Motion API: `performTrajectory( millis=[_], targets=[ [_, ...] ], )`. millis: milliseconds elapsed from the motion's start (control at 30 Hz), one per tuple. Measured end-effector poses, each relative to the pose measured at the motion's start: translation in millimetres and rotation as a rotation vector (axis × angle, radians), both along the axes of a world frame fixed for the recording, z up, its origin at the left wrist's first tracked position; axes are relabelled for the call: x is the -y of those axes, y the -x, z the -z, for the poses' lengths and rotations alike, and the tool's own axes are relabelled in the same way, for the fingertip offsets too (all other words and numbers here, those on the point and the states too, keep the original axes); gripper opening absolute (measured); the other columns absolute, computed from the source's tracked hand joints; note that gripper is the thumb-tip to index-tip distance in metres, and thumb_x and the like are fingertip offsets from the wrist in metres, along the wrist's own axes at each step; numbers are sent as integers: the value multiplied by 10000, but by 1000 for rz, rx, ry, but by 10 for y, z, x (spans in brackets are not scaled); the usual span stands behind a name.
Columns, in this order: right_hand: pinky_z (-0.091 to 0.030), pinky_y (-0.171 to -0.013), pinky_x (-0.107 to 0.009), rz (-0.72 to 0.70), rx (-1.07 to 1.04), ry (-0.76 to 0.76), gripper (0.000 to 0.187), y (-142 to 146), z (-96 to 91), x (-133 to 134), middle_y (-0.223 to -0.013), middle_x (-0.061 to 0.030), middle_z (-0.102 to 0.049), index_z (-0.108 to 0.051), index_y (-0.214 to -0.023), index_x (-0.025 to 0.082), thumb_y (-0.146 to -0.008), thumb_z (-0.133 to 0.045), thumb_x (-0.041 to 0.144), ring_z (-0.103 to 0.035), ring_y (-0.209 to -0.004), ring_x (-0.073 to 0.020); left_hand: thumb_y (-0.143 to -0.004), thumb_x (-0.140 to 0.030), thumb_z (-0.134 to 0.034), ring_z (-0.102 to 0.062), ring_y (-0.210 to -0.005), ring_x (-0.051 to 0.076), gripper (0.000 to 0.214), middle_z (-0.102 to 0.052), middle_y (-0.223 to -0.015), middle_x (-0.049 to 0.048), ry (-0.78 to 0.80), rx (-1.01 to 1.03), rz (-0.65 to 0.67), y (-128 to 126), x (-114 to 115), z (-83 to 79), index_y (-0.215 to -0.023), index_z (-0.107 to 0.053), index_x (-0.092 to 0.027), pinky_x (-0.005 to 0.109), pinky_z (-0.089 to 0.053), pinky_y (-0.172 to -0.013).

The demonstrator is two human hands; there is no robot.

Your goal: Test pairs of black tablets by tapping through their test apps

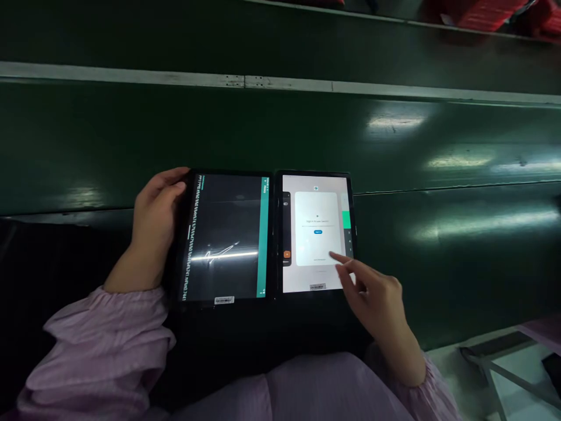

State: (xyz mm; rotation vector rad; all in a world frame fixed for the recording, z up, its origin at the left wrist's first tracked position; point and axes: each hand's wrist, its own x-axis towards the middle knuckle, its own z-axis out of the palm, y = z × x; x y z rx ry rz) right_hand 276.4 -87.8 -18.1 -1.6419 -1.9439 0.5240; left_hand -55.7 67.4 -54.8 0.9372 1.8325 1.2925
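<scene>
Two tablets lie side by side in front of me, nearly edge to edge. The left tablet (228, 228) has a dark screen with a teal bar, sideways white text and a small barcode label. My left hand (154, 219) grips its left edge; the fingers underneath are hidden. On the right tablet (302, 278), a bright screen shows a white card with a blue button, and a barcode label sits low on it. My right hand (372, 289) is over its lower right part, index finger stretched out at the card and the others loosely bent, holding nothing.
A green worktop (175, 128) extends beyond the tablets, crossed by a pale metal strip (131, 76). Red bins (482, 13) stand at the far right. A pale metal frame (495, 365) is low at the right.
</scene>
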Motion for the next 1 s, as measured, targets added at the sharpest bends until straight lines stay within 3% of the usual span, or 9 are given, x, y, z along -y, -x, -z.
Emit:
performTrajectory(
  millis=[67, 133, 233, 300, 500, 633, 800, 867, 1000],
  targets=[
    [-382, -357, -197, 98, 27, -33, 423, -32, -9, 11, -1023, -86, -889, -759, -760, 198, -1119, -542, 248, -423, -348, -27, -602, -205, -734, -759, -947, 251, 305, -828, -952, 15, 1, 13, 3, -5, -2, -3, -886, -830, -261, 514, -592, -1101],
    [-358, -348, -195, 64, 5, -36, 408, -31, -14, 22, -1007, -79, -890, -777, -798, 198, -1124, -538, 250, -413, -348, -24, -587, -201, -729, -750, -915, 244, 314, -813, -912, 12, 10, 42, -2, -21, -5, -6, -880, -826, -259, 511, -588, -1099],
    [-419, -391, -194, -42, -39, 2, 339, 7, 1, 27, -941, -63, -885, -844, -1096, 191, -1137, -512, 241, -464, -366, -39, -568, -198, -729, -733, -883, 229, 323, -800, -887, 12, 3, 49, -14, -41, -10, -5, -873, -823, -248, 492, -588, -1088],
    [-451, -415, -204, -17, -27, 23, 340, 17, 19, 24, -947, -64, -883, -842, -1215, 198, -1132, -516, 246, -493, -376, -48, -564, -199, -732, -717, -853, 212, 316, -797, -881, 11, -12, 54, -10, -34, -15, 7, -864, -820, -244, 469, -595, -1070],
    [-415, -388, -206, 153, 19, -10, 330, -41, 25, 38, -781, -26, -837, -865, -1176, 204, -1102, -548, 256, -445, -370, -53, -615, -217, -721, -739, -856, 224, 287, -800, -897, 13, -53, 6, 46, 79, -49, 127, -889, -803, -245, 487, -615, -1048],
    [-365, -368, -213, 104, 1, -33, 342, -20, 0, 64, -716, -6, -807, -864, -1069, 208, -1117, -529, 256, -393, -360, -54, -648, -225, -716, -755, -926, 240, 272, -794, -949, 25, -93, -15, 90, 123, -56, 173, -909, -792, -242, 506, -596, -1096],
    [-307, -355, -219, 22, -35, -60, 381, -39, -23, 80, -574, 25, -717, -837, -927, 186, -1137, -527, 259, -368, -320, -47, -604, -228, -734, -746, -926, 247, 302, -796, -932, 35, -12, 32, 44, 68, -38, 86, -899, -798, -240, 475, -614, -1027],
    [-332, -358, -218, -11, -34, -51, 372, -36, -24, 84, -627, 9, -765, -828, -936, 178, -1137, -522, 243, -394, -317, -47, -575, -221, -737, -739, -923, 245, 312, -806, -939, 34, -1, 51, 14, 28, -29, 41, -878, -805, -245, 461, -610, -1015],
    [-511, -469, -221, -201, -74, 53, 347, 80, -20, 113, -1055, -79, -888, -798, -964, 183, -1137, -504, 246, -601, -429, -66, -558, -213, -737, -722, -911, 239, 291, -816, -937, 27, 6, 61, -16, -29, -25, -2, -836, -809, -251, 457, -606, -1011]
  ],
)
